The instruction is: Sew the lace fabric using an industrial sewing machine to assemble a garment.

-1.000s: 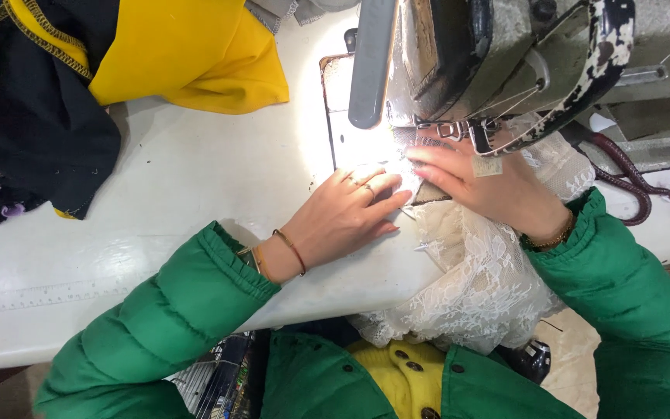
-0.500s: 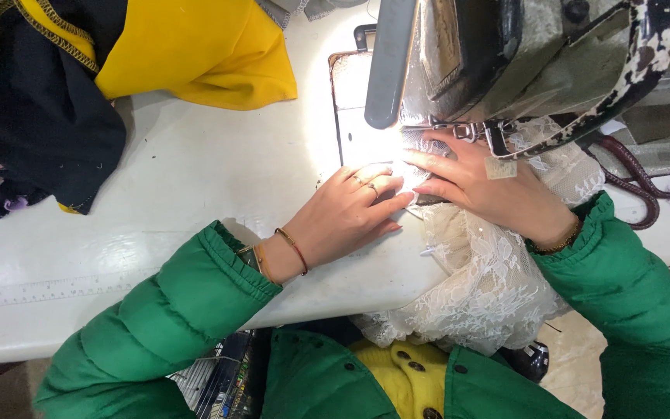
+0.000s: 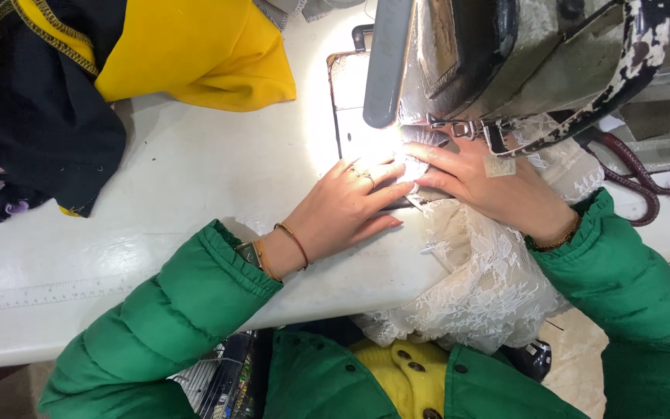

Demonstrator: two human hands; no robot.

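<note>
White lace fabric [image 3: 482,287] lies across the table's front edge and runs up under the head of a grey sewing machine [image 3: 505,62]. My left hand [image 3: 343,209] rests flat on the table with its fingertips pressing the lace by the brightly lit needle area. My right hand [image 3: 490,186] lies on the lace just under the machine head, fingers pointing left toward the needle and pinning the fabric down. A small patch sticks to the back of that hand. Both arms wear green padded sleeves; the left wrist carries thin bracelets.
A heap of black and yellow cloth [image 3: 118,70] lies at the table's back left. A clear ruler [image 3: 56,293] lies on the white table [image 3: 195,171] near the front left edge. A dark red cable [image 3: 637,178] curls at the right.
Both hands stay on the lace at the needle. The view has shifted slightly, so the machine and hands sit a little lower and to the right.
</note>
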